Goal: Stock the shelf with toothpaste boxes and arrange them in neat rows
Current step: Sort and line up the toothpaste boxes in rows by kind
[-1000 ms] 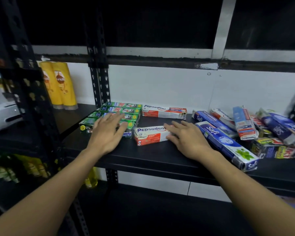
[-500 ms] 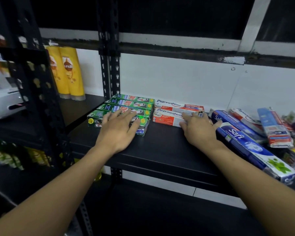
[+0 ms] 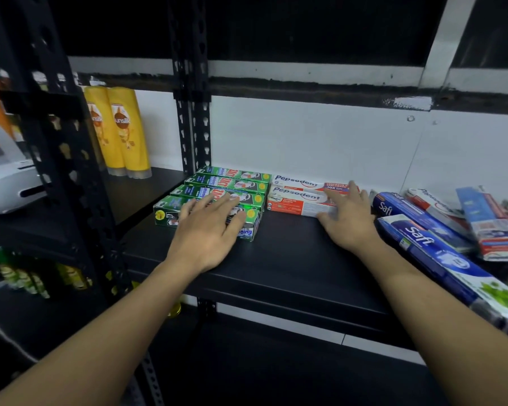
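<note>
Head view: both hands laid flat on toothpaste boxes on the black shelf [image 3: 291,259].

Far left, two yellow shampoo bottles [image 3: 121,130] upright on the neighbouring shelf; next, four green toothpaste boxes [image 3: 232,183] in a tidy row running front to back, left hand [image 3: 206,238] resting on the nearest one, fingers straight and spread, gripping nothing; just beside them, two white-and-red Pepsodent boxes [image 3: 299,194] side by side near the back wall, right hand [image 3: 349,227] against their right end, fingers straight, nothing grasped; farther right, blue Safi boxes [image 3: 431,253] lying slantwise, then a jumbled pile of mixed boxes [image 3: 493,230].
</note>
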`<move>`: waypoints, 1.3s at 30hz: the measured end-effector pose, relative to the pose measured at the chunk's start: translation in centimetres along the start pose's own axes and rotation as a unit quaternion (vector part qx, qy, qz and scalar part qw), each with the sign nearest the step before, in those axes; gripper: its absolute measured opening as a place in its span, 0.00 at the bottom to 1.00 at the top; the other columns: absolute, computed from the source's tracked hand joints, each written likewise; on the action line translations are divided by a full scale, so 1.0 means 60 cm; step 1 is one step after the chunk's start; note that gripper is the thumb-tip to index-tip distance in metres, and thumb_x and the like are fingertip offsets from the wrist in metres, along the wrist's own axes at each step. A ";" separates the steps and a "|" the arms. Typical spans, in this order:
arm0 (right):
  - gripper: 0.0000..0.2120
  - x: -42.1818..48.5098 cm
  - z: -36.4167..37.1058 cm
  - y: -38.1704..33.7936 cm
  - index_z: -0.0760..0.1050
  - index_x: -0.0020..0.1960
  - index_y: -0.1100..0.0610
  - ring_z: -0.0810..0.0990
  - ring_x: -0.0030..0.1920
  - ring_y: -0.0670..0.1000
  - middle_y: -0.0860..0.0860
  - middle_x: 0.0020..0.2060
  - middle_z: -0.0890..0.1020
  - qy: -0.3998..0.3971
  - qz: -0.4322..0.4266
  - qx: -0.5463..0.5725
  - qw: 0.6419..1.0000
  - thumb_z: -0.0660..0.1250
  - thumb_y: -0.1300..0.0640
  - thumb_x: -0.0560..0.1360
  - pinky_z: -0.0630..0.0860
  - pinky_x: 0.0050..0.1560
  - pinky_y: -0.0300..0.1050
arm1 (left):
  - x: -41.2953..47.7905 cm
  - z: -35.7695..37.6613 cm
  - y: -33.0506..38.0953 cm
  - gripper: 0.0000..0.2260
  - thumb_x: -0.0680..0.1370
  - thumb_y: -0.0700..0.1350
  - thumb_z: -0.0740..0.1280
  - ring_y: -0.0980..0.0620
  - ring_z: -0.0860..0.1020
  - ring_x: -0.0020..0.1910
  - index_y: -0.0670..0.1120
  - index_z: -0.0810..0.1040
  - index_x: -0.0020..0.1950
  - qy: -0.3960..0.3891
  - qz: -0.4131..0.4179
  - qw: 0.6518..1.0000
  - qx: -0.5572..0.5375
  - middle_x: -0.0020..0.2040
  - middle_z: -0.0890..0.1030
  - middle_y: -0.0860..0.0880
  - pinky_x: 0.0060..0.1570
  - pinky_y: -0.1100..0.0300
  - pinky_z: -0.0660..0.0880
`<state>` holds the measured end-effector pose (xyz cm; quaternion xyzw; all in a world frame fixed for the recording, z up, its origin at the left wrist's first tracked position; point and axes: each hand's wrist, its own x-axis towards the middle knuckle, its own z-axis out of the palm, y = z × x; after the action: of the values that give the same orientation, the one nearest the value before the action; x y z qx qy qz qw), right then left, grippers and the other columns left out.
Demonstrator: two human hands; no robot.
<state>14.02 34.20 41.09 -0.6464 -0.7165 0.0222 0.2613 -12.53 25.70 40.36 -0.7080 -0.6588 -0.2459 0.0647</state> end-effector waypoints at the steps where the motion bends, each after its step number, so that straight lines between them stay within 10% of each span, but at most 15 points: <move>1: 0.30 0.000 -0.003 0.005 0.65 0.74 0.48 0.50 0.76 0.65 0.60 0.77 0.54 0.018 0.017 0.042 0.999 0.66 0.50 0.74 0.54 0.73 0.67 | 0.000 0.000 0.000 0.30 0.78 0.64 0.41 0.55 0.55 0.78 0.59 0.64 0.77 -0.001 0.000 1.000 0.000 0.78 0.62 0.58 0.76 0.50 0.46; 11: 0.32 -0.011 -0.025 0.015 0.65 0.71 0.60 0.74 0.64 0.55 0.57 0.65 0.73 0.082 0.086 0.226 0.967 0.72 0.63 0.70 0.66 0.61 0.38 | 0.000 0.001 -0.002 0.30 0.78 0.66 0.42 0.56 0.57 0.77 0.59 0.66 0.76 0.012 0.001 1.000 -0.014 0.77 0.64 0.60 0.75 0.51 0.47; 39: 0.40 -0.018 -0.036 0.014 0.48 0.80 0.57 0.63 0.74 0.57 0.55 0.77 0.60 0.036 0.087 0.212 0.973 0.69 0.61 0.77 0.61 0.72 0.45 | -0.001 -0.001 0.000 0.31 0.78 0.67 0.42 0.55 0.59 0.77 0.59 0.67 0.75 0.017 -0.002 1.000 -0.009 0.76 0.66 0.59 0.75 0.50 0.49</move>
<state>15.71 32.69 42.28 -0.6368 -0.6263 0.1733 0.4150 -12.52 25.63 40.36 -0.7031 -0.6566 -0.2642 0.0692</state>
